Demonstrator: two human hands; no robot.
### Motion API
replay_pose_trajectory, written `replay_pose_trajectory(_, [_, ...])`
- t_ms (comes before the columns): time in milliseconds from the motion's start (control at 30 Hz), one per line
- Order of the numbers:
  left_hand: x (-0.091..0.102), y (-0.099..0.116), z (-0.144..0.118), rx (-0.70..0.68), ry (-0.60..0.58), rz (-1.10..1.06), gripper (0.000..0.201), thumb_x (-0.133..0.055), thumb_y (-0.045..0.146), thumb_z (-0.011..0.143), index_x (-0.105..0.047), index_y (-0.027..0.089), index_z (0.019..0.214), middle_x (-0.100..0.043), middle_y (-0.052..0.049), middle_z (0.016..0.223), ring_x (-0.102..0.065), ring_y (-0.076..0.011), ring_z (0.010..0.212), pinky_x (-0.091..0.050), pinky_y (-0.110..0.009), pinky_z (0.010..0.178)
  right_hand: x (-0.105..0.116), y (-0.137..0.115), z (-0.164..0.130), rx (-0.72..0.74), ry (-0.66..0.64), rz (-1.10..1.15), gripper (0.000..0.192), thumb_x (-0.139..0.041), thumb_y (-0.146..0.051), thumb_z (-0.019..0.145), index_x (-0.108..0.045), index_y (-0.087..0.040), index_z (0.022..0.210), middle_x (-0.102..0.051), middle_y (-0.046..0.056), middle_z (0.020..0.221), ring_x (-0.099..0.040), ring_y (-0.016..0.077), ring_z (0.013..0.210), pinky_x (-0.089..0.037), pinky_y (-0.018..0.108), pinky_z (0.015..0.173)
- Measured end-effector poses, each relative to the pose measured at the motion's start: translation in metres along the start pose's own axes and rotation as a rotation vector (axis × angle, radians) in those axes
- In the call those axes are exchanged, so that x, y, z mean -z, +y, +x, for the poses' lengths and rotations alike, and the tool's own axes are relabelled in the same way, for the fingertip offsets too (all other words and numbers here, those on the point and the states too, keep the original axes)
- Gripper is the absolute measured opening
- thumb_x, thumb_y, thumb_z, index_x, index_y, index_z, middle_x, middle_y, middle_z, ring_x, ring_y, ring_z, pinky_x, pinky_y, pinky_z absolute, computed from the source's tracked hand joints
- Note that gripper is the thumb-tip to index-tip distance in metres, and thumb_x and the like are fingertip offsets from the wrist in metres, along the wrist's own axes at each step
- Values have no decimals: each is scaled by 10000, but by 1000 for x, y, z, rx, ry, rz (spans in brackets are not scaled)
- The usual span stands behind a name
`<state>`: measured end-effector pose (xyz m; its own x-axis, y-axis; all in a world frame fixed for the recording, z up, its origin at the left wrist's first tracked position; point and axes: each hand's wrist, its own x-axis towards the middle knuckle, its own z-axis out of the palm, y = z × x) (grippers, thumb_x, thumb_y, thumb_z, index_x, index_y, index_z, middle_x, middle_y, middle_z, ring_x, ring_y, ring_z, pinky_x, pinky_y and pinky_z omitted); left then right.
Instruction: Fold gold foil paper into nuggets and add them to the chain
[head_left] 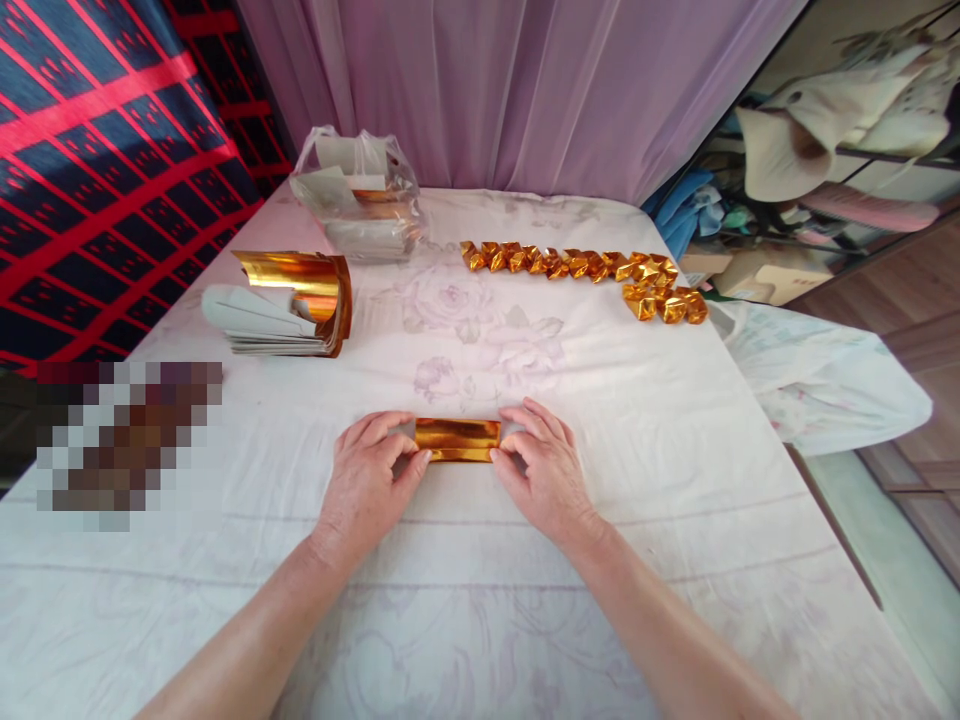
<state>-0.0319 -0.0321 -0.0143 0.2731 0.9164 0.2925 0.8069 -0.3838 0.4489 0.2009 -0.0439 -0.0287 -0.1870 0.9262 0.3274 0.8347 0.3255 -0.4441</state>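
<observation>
A sheet of shiny gold foil paper lies near the middle of the table, its near edge folded up into a strip. My left hand grips its left end, with the thumb on the fold and the fingers along the far side. At the right end, my right hand holds the paper in the same way. Pale paper shows at both ends beside the foil. Beyond my hands, a row of folded gold paper pieces runs to the right, with several more pieces just in front of its right end.
A curled stack of gold and white paper stands at the left. Behind it sits a clear plastic bag of paper. A purple curtain hangs past the table's far edge. Cluttered shelves and a pale cloth cover are at the right.
</observation>
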Motion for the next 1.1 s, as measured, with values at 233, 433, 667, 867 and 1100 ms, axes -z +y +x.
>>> replay_pose_trajectory(233, [-1, 1, 1, 18, 2, 0, 205, -565, 277, 907, -641, 213, 728, -684, -85, 1126, -616, -286, 1068, -474, -506, 927, -2, -2, 0, -15, 19, -6, 193, -558, -251, 884, -621, -237, 702, -683, 76, 1201, -516, 309, 1278, -411, 514, 1018])
replay_pose_trajectory(433, [-2, 1, 1, 31, 10, -4, 200, -579, 264, 899, -626, 209, 713, -674, -89, 1139, -612, -285, 1074, -476, -518, 936, -2, -5, 1, -15, 19, -39, 189, -559, -238, 886, -608, -231, 703, -683, 81, 1200, -527, 306, 1260, -413, 506, 1008])
replay_pose_trajectory(667, [-3, 2, 0, 36, 31, -3, 195, -589, 252, 886, -597, 214, 696, -667, -87, 1127, -598, -275, 1089, -475, -512, 954, -4, -6, 1, -11, 35, -61, 183, -574, -224, 867, -592, -236, 685, -684, 79, 1191, -535, 301, 1247, -413, 498, 1000])
replay_pose_trajectory(867, [-3, 0, 0, 33, 17, -3, 193, -574, 267, 899, -590, 217, 714, -654, -85, 1137, -589, -274, 1105, -469, -500, 947, -4, -7, 1, -8, 60, -63, 188, -589, -213, 853, -571, -237, 668, -691, 76, 1177, -564, 302, 1210, -431, 496, 976])
replay_pose_trajectory(1100, [0, 0, 0, 17, -37, 27, 219, -507, 276, 933, -595, 212, 743, -635, -97, 1168, -573, -287, 1106, -451, -495, 917, -4, -7, 2, -6, 61, -69, 197, -589, -203, 849, -559, -239, 658, -693, 77, 1174, -572, 300, 1196, -434, 503, 971])
